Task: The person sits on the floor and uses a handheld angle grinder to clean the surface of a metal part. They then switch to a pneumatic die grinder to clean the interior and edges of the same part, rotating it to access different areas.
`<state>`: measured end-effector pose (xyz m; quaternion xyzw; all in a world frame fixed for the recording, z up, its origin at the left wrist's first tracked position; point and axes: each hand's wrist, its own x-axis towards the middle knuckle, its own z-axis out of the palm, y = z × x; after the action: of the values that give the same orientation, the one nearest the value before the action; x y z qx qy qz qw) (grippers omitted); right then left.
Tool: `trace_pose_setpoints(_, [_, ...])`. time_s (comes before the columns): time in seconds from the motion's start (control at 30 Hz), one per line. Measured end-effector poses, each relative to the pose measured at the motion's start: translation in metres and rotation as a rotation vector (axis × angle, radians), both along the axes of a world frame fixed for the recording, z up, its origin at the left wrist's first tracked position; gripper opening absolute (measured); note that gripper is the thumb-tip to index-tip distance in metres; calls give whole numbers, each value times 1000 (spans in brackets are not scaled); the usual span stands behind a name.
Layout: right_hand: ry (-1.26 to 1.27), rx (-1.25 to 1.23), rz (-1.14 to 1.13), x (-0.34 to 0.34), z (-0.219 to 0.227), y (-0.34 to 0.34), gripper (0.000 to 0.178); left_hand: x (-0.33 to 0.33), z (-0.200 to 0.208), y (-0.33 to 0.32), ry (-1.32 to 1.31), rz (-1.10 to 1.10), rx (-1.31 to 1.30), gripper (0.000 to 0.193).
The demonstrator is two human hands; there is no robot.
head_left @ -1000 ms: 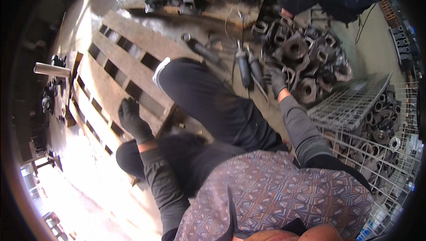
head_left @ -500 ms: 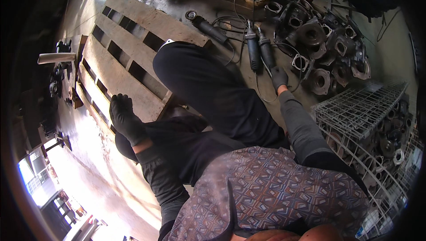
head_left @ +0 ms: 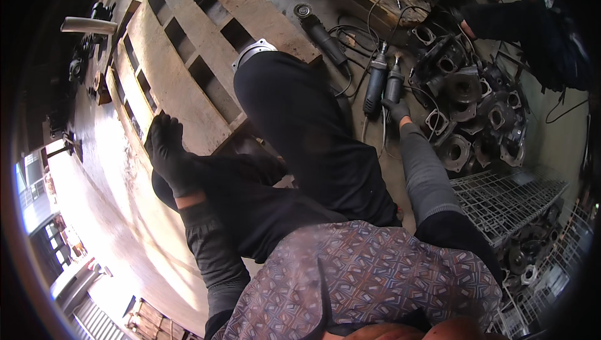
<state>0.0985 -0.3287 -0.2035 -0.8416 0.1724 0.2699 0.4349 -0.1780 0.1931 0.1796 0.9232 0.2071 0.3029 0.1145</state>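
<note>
In the right-centre of the frame, the black-gloved right hand (head_left: 395,110) gripped a grey cylindrical grinder (head_left: 393,83); a careless pull could knock the adjoining blue-grey grinder (head_left: 375,81). The black-gloved left hand (head_left: 167,152), empty, extended its fingers.

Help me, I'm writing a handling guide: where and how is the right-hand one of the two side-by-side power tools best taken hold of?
Probably around the thick body of the right-hand power tool, coming from the person's side, slightly right: its narrow tip points away, and the other power tool lies close along its left.
</note>
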Motion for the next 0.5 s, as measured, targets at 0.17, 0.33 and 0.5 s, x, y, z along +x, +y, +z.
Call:
trace_pose_setpoints(0.17, [-12,254,-130,-20,77,6,55,26,7,-12,-271,48,-547,28])
trace_pose_setpoints(0.33, [-185,255,-23,-55,198,16,45,52,39,-38,-380,-72,-740,26])
trace_pose_setpoints(0.5, [-876,-28,355,-30,319,65,53,92,81,-89,-401,-376,-1088,29])
